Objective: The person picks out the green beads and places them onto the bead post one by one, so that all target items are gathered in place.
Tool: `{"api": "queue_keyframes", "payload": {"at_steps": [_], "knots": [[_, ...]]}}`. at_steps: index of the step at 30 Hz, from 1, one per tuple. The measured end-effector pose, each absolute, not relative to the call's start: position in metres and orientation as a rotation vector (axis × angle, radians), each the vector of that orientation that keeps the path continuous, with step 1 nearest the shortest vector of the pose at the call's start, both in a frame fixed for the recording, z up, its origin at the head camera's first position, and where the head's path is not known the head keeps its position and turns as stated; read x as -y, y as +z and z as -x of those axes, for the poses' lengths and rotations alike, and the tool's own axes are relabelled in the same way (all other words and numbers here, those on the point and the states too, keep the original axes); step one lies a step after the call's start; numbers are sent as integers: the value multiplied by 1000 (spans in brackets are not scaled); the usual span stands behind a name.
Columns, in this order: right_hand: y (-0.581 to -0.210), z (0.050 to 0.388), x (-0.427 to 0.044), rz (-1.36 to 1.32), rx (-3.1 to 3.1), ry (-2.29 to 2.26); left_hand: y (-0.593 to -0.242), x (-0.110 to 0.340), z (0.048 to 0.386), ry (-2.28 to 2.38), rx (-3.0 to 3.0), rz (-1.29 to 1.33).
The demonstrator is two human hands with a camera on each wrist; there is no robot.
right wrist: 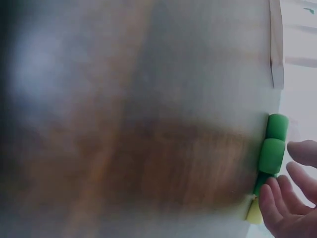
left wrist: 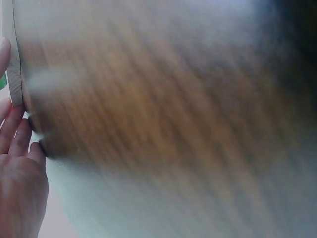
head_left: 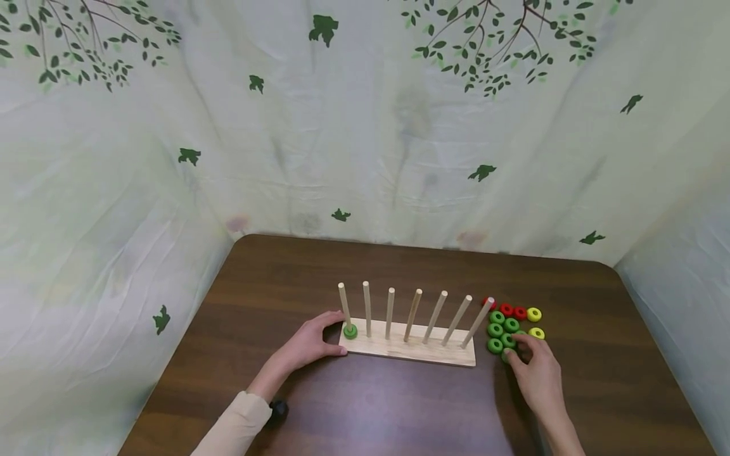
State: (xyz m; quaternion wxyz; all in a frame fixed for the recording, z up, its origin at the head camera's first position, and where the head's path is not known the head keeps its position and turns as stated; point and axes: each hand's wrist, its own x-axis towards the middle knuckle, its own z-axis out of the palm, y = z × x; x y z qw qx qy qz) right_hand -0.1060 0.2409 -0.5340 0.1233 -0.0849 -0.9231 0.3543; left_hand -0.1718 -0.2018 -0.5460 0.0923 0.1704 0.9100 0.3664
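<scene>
A pale wooden board with upright pegs lies on the table, one green ring around the foot of its leftmost peg. My left hand grips the board's left end, thumb at the near edge and fingers at the far side. At the board's right is a group of green rings, lying flat. Over the near side of this group is my right hand, its thumb and forefinger spread apart beside the nearest green ring. The hand partly hides that ring in the head view.
Behind the green rings lie red rings, one partly hidden by the rightmost peg. Two yellow rings are at the right of the group. A brown wooden table bears everything, with a leaf-print cloth hanging behind it.
</scene>
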Motion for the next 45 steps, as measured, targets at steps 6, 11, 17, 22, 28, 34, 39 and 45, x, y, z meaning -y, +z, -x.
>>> {"api": "queue_keyframes", "payload": {"at_steps": [6,11,17,22,28,34,39,45], "knots": [[-535,109,-243,273,2712,1017,-550,202,171,1092,-2699,-507],[-535,109,-242,273,2714,1024,-551,201,173,1100,-2703,-511],[-536,108,-242,298,2750,1004,-550,201,172,1080,-2717,-510],[-536,102,-241,311,2797,1012,-549,202,172,1065,-2716,-517],[-535,96,-238,247,2826,1022,-549,203,171,1047,-2727,-521],[-534,92,-237,217,2878,1065,-549,203,170,1070,-2725,-527],[-537,91,-240,194,2910,1058,-549,203,169,1076,-2715,-516],[-536,94,-245,170,2921,1084,-550,203,170,1070,-2720,-532]]}}
